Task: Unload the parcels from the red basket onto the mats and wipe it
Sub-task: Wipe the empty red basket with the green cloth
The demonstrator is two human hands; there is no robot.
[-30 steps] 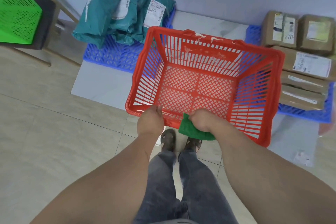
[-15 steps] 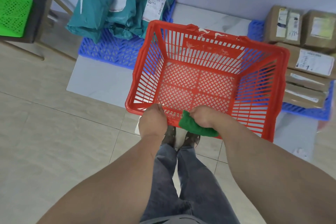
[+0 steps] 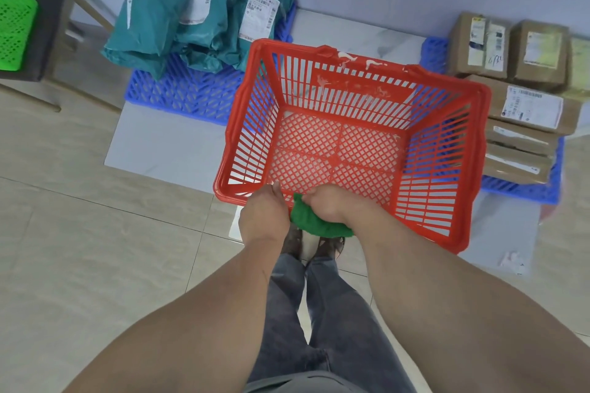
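Green cloth (image 3: 314, 223) shifted left along near rim of red slatted plastic basket (image 3: 440, 150), right hand (image 3: 329, 202) clenching it, left hand (image 3: 263, 217) gripping rim.

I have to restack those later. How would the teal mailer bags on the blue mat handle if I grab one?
The teal mailer bags look creased and slumped, so probably floppy. Their glossy film may be slippery. They lean on each other, so pulling one could shift the rest.

Parcel sorting room: labelled parcels (image 3: 523, 112) on blue floor mats (image 3: 191, 96).
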